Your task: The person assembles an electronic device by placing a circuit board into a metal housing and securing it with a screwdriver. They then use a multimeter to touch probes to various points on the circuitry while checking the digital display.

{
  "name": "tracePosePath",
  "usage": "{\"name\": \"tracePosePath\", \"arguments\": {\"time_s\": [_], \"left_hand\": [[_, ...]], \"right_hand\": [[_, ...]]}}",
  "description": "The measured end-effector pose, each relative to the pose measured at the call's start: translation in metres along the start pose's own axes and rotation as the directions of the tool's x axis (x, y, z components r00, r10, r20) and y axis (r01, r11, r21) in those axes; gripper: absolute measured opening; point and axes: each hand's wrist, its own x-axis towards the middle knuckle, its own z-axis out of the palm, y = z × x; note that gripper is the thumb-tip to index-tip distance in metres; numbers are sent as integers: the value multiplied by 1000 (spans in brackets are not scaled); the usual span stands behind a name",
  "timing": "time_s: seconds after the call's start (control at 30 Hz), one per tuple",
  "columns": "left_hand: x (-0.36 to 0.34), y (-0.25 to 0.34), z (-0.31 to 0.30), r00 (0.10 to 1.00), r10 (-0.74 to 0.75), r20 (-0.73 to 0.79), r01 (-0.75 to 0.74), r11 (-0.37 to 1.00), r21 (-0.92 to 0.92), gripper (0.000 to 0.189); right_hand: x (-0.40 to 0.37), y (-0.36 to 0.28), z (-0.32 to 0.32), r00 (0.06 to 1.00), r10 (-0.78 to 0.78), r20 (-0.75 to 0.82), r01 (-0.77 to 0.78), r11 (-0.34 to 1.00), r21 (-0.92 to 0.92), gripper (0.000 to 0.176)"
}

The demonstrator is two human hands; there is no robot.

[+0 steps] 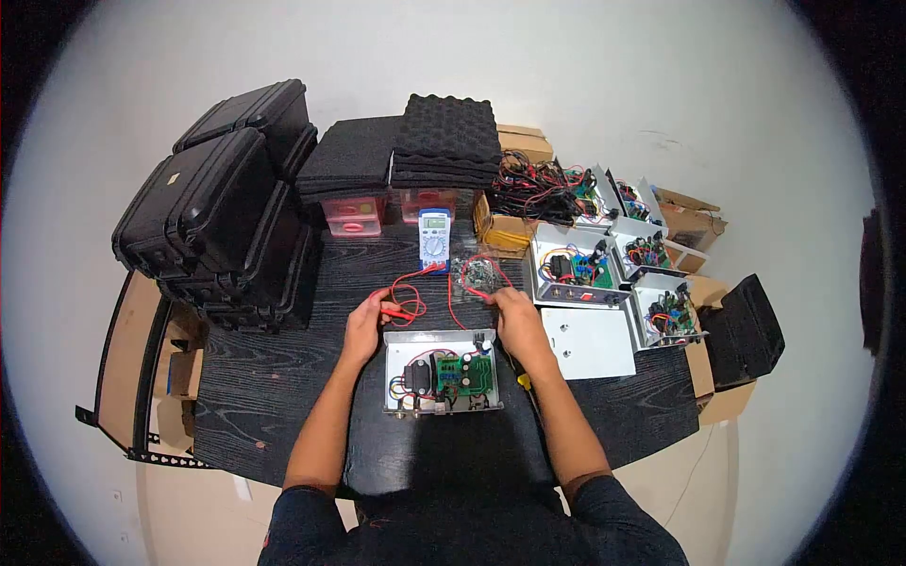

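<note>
My left hand (361,328) is closed around a red test probe (394,312), its lead looping beside the fingers. On the other side, my right hand (521,326) pinches a second red test probe (483,296), whose lead arcs back over the table. Both leads run toward a blue-and-white multimeter (434,240) lying face up at the back. Below and between my hands sits an open white metal case (392,377) with a black transformer (417,375) and a green circuit board (467,375). Both probes are held above this case, apart from the board.
Black hard cases (203,203) are stacked at left. Black foam sheets (445,137) lie over red drawers (354,217). Tangled cables (538,189), several open cases with boards (576,264) and a white panel (593,341) crowd the right. A yellow-ended cable (525,381) lies near my right forearm.
</note>
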Motion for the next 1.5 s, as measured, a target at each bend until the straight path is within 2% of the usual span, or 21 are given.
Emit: {"name": "tracePosePath", "arguments": {"time_s": [0.07, 0.17, 0.27, 0.37, 0.4, 0.43, 0.47, 0.5, 0.6, 0.7, 0.8, 0.83, 0.93, 0.97, 1.1, 1.3, 1.5], "left_hand": [[3, -2, 3, 998, -54, -20, 54, 998, 13, 46], [1, -3, 4, 994, -45, -100, 48, 999, 26, 44], [-1, -2, 16, 971, 45, -235, -43, 999, 12, 46], [-7, 16, 12, 985, 58, -161, -2, 946, 326, 43], [-6, 9, 10, 980, 143, -141, -78, 917, 390, 45], [-5, 0, 7, 967, 226, -116, -152, 879, 452, 48], [-4, 0, 8, 948, 306, -85, -223, 831, 509, 51], [-5, 0, 11, 952, 285, -109, -201, 854, 479, 53], [-5, 5, 11, 883, 465, -57, -354, 742, 569, 38], [-13, 30, 13, 829, 559, 8, -456, 668, 588, 37], [-18, 37, 16, 823, 556, 113, -540, 708, 455, 28], [-19, 38, 19, 795, 595, 117, -579, 686, 440, 16], [-24, 37, 27, 829, 523, 200, -558, 739, 379, 11], [-24, 36, 28, 815, 530, 235, -579, 719, 384, 9], [-27, 33, 30, 867, 445, 225, -498, 785, 368, 10], [-30, 38, 35, 860, 472, 193, -509, 782, 359, 10], [-30, 34, 36, 885, 427, 187, -466, 804, 369, 11]], "right_hand": [[-1, 4, 4, 999, -4, 33, 4, 1000, -17, 34], [-1, 8, 7, 992, 5, 129, -3, 1000, -19, 43], [-4, 11, 11, 987, -36, 157, 44, 998, -50, 46], [-8, 14, 13, 975, -32, 220, 42, 998, -41, 49], [-10, 16, 15, 972, -31, 232, 39, 999, -30, 49], [-12, 18, 17, 967, -10, 253, 20, 999, -38, 41], [-15, 18, 17, 969, -6, 248, 17, 999, -45, 43], [-16, 17, 16, 970, -2, 243, 15, 999, -50, 46], [-19, 6, 2, 976, -14, 218, 24, 999, -45, 48], [-28, -20, -23, 982, -15, 188, 10, 1000, 29, 47], [-41, -28, -28, 978, -60, 202, 47, 997, 67, 51], [-48, -28, -27, 972, -82, 219, 68, 995, 70, 54], [-63, -31, -21, 981, -81, 176, 59, 990, 125, 50], [-64, -32, -21, 980, -68, 185, 46, 992, 118, 52], [-70, -38, -20, 974, -30, 223, 8, 995, 98, 57], [-68, -41, -24, 970, -34, 239, 5, 993, 121, 60], [-73, -44, -32, 975, -43, 218, 28, 997, 71, 61]]}}
